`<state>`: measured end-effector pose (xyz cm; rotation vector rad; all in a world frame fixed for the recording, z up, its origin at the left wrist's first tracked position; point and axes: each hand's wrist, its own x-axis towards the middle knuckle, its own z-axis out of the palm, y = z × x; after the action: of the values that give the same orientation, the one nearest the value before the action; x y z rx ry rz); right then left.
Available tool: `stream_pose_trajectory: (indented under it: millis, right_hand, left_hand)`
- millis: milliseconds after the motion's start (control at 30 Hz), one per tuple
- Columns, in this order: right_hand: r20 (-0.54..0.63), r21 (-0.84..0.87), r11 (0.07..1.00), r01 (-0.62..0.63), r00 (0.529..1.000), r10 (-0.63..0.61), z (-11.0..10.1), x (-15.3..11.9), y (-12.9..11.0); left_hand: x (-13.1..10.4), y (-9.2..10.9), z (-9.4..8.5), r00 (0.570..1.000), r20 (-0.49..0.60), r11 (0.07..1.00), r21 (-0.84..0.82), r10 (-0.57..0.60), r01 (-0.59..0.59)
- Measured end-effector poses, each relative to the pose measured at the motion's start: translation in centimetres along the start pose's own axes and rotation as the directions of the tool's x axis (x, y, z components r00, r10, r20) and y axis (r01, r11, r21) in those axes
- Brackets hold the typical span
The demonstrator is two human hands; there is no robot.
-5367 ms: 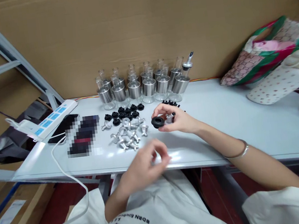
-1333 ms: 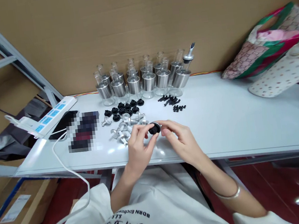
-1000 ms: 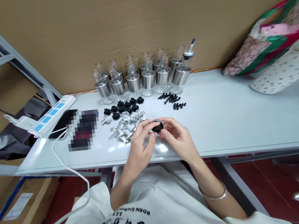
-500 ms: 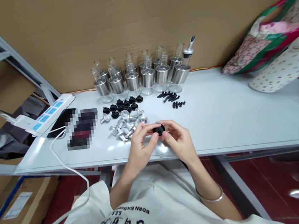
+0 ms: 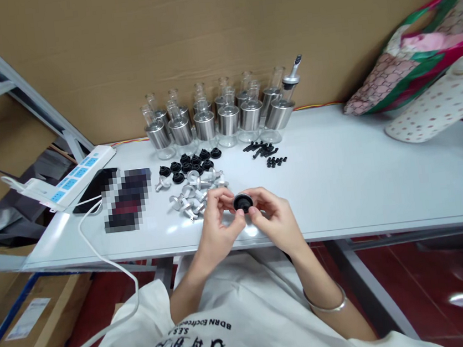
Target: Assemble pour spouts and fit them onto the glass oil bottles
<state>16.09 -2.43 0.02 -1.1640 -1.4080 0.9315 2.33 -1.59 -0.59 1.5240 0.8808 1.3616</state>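
Between my left hand and my right hand I hold a black ribbed stopper with a silver rim, just above the table's front part. Both thumbs press its near side, and fingers close round it from the sides and behind. Whatever sits under the stopper is hidden. Just beyond my left hand lie several silver pourer spouts in a heap. Behind them stand several black stoppers. Small black levers and small black caps lie further right.
Several glass bottles with steel sleeves stand in rows at the back; one carries a fitted pourer. At left are a power strip, a phone and a white cable. A dotted container and patterned bag stand right.
The stopper has shifted slightly left and tilted, so its ribbed side and silver rim show more. My left fingers have drawn back from across its top.
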Motion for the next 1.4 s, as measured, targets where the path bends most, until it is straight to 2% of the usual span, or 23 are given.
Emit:
stream_pose_trajectory:
  millis: [200, 800, 1000, 1233, 1400]
  right_hand:
    - [0.013, -0.008, 1.0, 0.025, 1.0, -0.025, -0.07, -0.11, -0.31]
    - [0.054, -0.008, 1.0, 0.026, 0.998, -0.025, -0.26, -0.39, -0.13]
    - [-0.003, 0.042, 0.998, 0.038, 0.999, -0.038, 0.05, -0.2, -0.01]
    - [-0.023, 0.056, 0.997, 0.045, 0.999, -0.044, 0.11, -0.2, 0.1]
    - [-0.072, -0.022, 0.988, 0.15, 0.986, -0.151, 0.0, -0.06, 0.12]
  left_hand:
    - [0.09, -0.03, -0.15, 0.999, 0.023, 0.999, 0.017, 0.034, -0.035]
    - [0.06, 0.26, -0.22, 0.998, 0.058, 1.0, 0.031, 0.004, -0.006]
    - [0.01, -0.14, 0.04, 0.998, -0.029, 0.997, 0.059, 0.052, -0.051]
    - [0.19, 0.01, -0.13, 0.993, -0.003, 0.983, 0.146, 0.116, -0.115]
    - [0.33, 0.05, -0.37, 0.99, 0.015, 0.971, 0.195, 0.14, -0.141]
